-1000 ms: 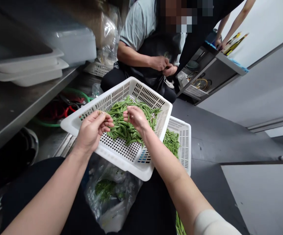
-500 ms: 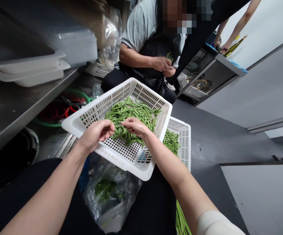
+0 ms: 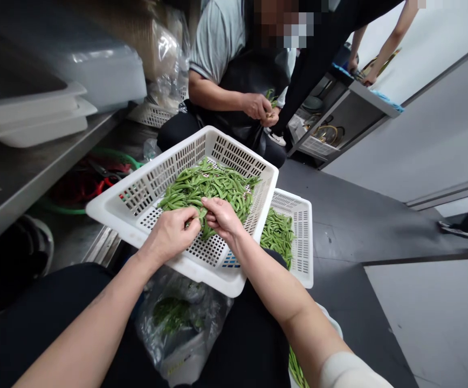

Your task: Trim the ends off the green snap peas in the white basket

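A white slotted plastic basket rests tilted over my lap, holding a heap of green pea pods. Above its near side, my left hand is closed, fingertips pinched on one end of a pea pod. My right hand pinches the same pod from the other side, thumb and forefinger together. The two hands are close together, and much of the pod is hidden by the fingers. Below the basket, between my legs, a clear plastic bag contains green trimmings.
A second white basket of pods stands lower right. Opposite, a person's hands hold green pieces. At left a metal shelf carries white trays; a green-rimmed basket with scissors sits below. Another person stands at the right-hand shelf.
My hands have come closer together, and a pod now shows between the fingertips. The view has shifted slightly. A foot and dark trouser leg show more at the right edge.
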### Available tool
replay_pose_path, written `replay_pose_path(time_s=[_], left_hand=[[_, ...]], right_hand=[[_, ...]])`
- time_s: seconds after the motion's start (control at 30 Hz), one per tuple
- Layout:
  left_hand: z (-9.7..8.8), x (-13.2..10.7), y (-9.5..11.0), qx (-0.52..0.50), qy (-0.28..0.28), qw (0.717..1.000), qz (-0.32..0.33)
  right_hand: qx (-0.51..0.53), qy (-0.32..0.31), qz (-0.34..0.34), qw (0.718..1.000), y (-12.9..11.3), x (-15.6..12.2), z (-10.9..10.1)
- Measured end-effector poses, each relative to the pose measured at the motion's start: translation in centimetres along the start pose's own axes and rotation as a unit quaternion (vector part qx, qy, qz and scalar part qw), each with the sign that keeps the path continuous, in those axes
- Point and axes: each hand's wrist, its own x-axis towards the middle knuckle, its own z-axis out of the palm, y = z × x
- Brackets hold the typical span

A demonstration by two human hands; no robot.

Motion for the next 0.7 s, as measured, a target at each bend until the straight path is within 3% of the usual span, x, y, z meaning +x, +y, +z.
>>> replay_pose_path(time_s=[0.07, 0.17, 0.27, 0.37, 0.43, 0.53, 0.63, 0.7], left_hand=[[0.2, 0.0, -0.1, 0.006, 0.004, 1.000, 0.017], [-0.3, 0.0, -0.2, -0.045, -0.005, 0.999, 0.013], [-1.7, 0.2, -0.6, -0.196, 0.044, 0.976, -0.082], [-2.8, 0.6, -1.0, -0.336, 0.085, 0.918, -0.190], [-2.9, 0.8, -1.0, -0.353, 0.043, 0.912, -0.206], [-2.2, 0.9, -0.5, -0.299, -0.014, 0.937, -0.179], [-1.7, 0.9, -0.1, -0.278, -0.024, 0.946, -0.165], [-1.6, 1.0, -0.1, -0.294, -0.025, 0.942, -0.160]], right_hand=[[-0.013, 0.001, -0.016, 1.000, 0.1, -0.2, 0.1], [-0.059, -0.054, -0.022, 0.997, -0.5, -0.5, -0.3], [-0.099, -0.140, 0.009, 0.985, -1.6, -0.7, -1.3], [-0.110, -0.197, 0.039, 0.973, -2.2, -1.0, -1.9], [-0.127, -0.213, 0.036, 0.968, -2.2, -1.3, -1.9], [-0.195, -0.219, 0.004, 0.956, -2.2, -1.9, -1.3], [-0.326, -0.211, -0.084, 0.918, -2.8, -2.6, -0.4], [-0.448, -0.190, -0.185, 0.854, -3.4, -2.9, 0.1]])
